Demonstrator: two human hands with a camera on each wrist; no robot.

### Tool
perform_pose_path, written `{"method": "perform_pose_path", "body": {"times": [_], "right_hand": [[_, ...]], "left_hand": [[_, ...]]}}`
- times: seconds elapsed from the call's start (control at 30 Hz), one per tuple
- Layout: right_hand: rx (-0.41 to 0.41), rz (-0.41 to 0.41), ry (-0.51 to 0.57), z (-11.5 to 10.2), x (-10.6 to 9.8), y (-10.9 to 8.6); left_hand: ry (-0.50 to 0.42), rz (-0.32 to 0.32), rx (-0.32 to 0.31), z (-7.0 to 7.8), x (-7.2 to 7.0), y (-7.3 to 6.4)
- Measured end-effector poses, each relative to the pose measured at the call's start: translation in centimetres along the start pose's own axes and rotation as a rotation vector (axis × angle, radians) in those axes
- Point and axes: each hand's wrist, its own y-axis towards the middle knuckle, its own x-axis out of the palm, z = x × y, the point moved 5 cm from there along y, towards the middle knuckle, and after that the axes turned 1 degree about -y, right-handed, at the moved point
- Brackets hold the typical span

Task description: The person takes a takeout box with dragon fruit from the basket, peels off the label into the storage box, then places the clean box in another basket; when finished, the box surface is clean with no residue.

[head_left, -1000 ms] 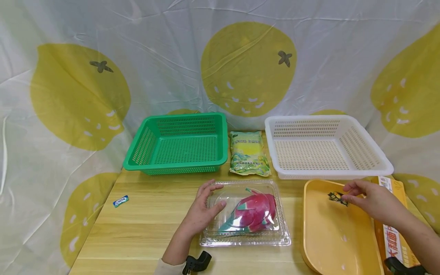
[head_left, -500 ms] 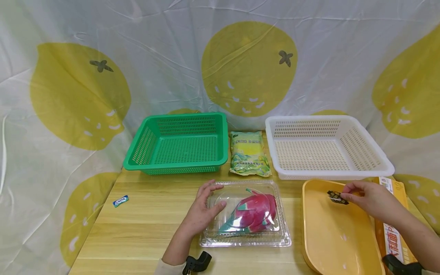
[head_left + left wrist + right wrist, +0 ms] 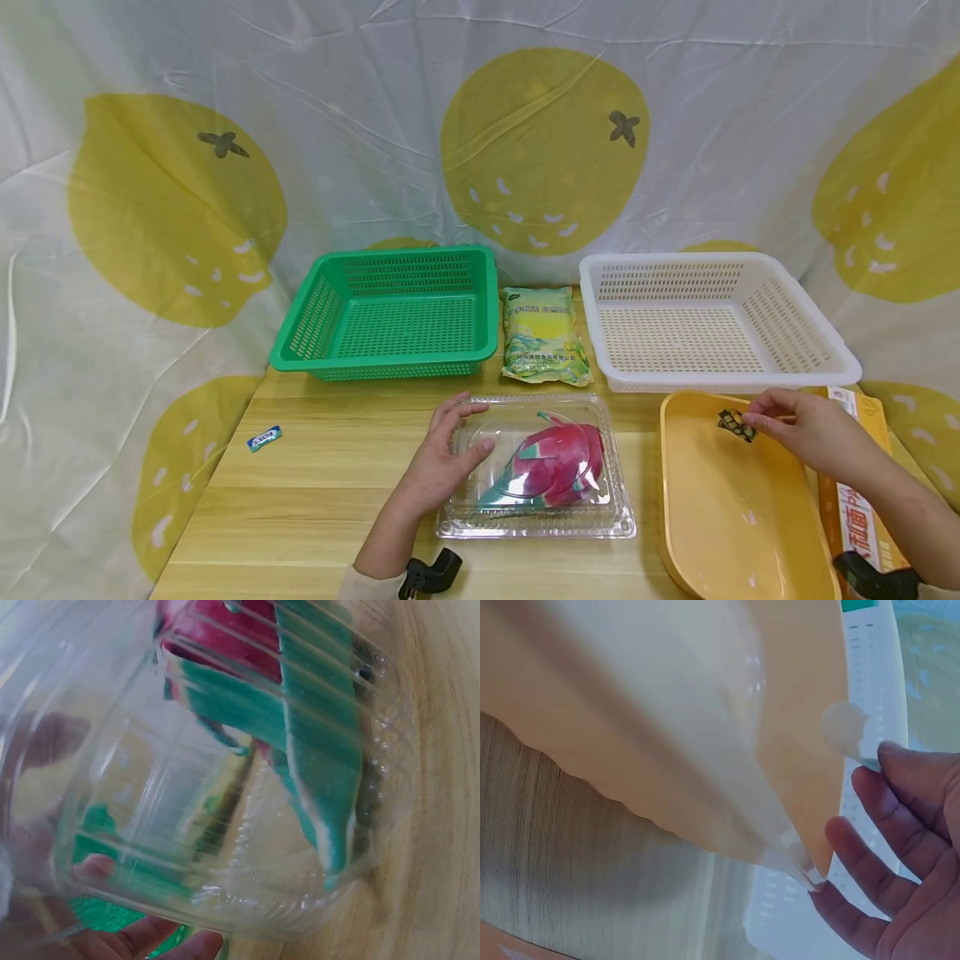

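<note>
In the head view, my left hand (image 3: 441,467) touches the left side of a clear plastic clamshell box (image 3: 615,521), its thumb over the lid. A pink dragon fruit (image 3: 558,462) with green tips, perhaps a toy one, lies inside; the left wrist view shows its green leaves (image 3: 322,727) through the plastic. With thumb and forefinger my right hand (image 3: 817,433) pinches a small piece in a black-and-gold wrapper (image 3: 735,424), above the far end of a yellow tray (image 3: 727,525). From the right wrist, only a pale, translucent side of that wrapped piece (image 3: 845,729) shows.
A green basket (image 3: 405,364) and a white basket (image 3: 731,382) stand at the back, with a printed yellow-green bag (image 3: 545,337) between them. An orange pasta box (image 3: 855,525) lies right of the tray. A small blue-green packet (image 3: 264,438) lies at left.
The wrapped piece has turned in my right fingers and shows a different face. My right hand has shifted only slightly. The left hand and the clear box have stayed put.
</note>
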Motion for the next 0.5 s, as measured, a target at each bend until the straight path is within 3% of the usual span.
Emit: {"method": "perform_pose_path", "body": {"times": [0.3,0.5], "right_hand": [[0.028,0.027,-0.016,-0.3,-0.4,-0.3],[0.036,0.133,0.018,0.1,-2.8,0.3]], "left_hand": [[-0.001,-0.002,-0.008,-0.1,0.0,0.0],[0.005,0.000,-0.005,-0.1,0.0,0.0]]}}
